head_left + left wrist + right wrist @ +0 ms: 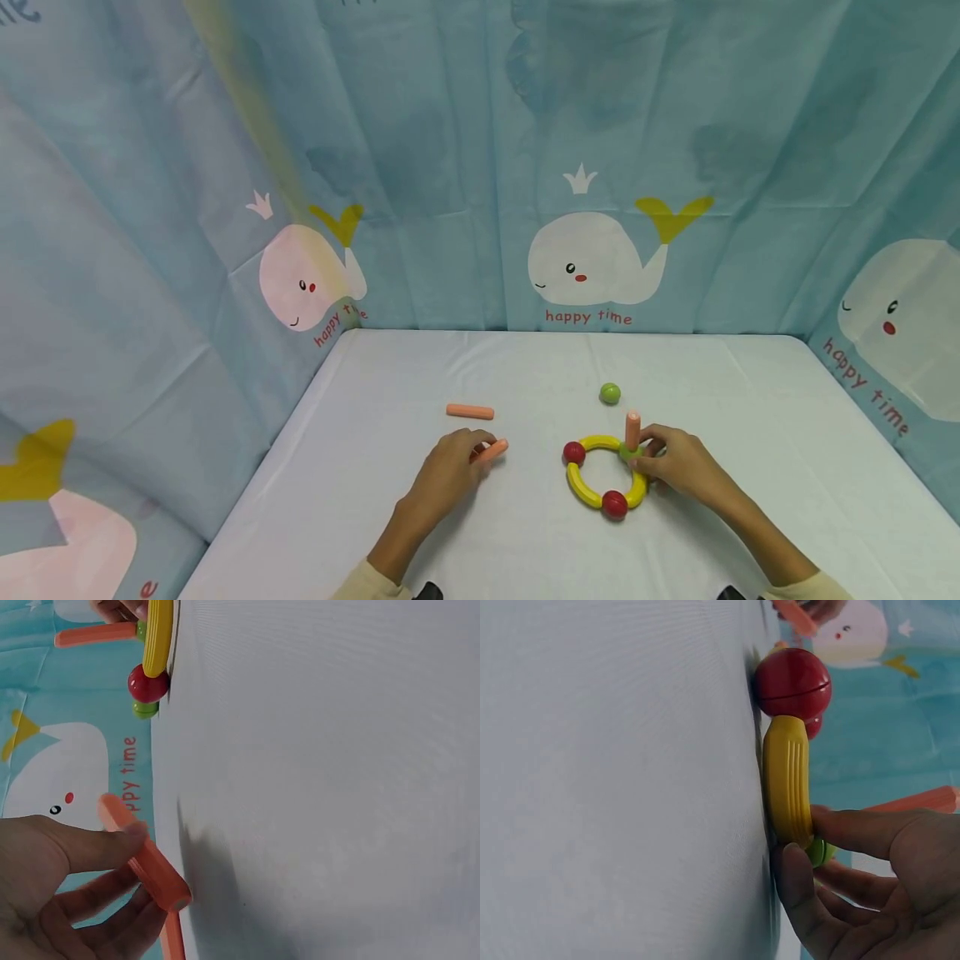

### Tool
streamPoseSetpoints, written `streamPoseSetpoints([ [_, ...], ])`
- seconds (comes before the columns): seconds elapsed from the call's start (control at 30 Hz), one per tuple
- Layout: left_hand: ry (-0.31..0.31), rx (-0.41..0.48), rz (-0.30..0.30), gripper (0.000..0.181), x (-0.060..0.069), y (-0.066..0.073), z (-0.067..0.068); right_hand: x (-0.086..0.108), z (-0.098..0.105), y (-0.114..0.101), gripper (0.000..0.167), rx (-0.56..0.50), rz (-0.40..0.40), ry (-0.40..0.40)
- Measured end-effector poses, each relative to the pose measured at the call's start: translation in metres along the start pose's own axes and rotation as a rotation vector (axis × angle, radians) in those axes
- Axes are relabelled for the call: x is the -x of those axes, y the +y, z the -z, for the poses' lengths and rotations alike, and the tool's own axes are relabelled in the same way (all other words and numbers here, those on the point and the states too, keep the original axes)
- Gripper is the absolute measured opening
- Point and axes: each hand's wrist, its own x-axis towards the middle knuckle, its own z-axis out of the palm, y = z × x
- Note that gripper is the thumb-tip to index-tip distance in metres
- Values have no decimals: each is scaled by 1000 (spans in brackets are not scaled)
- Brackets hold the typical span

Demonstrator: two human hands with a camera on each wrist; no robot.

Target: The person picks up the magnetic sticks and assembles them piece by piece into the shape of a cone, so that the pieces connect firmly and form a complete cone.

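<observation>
My left hand (446, 473) pinches an orange rod (150, 859) between thumb and fingers, holding it slanted just above the table. A second orange rod (470, 412) lies beyond that hand. Yellow curved rods (583, 487) and balls form a ring on the table. Two red balls (614, 505) sit at its near and left joints, and a green ball (628, 452) at its far right joint. From this green ball an orange rod (633, 431) stands up. My right hand (681, 464) pinches the end of a yellow curved rod (786, 784) beside the green ball.
A loose green ball (611, 393) lies behind the ring. White cloth covers the table (390, 375). Blue curtains (450, 167) with printed whales hang along its back and sides.
</observation>
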Motion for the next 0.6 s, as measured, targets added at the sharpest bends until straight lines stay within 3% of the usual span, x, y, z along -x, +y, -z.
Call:
streamPoseSetpoints([
  [0.1,47,44,-4,32,-4,3,-3,1,-1,0,38,-5,-4,-8],
  [0.27,89,143,-14,28,-9,7,-10,3,-2,-1,48,-7,-29,-16],
  [0.43,113,196,-60,33,-15,9,-15,5,-3,-4,45,-15,-38,-12],
  [0.6,95,262,-63,31,-24,16,-20,7,-4,-6,45,-38,-47,-8],
])
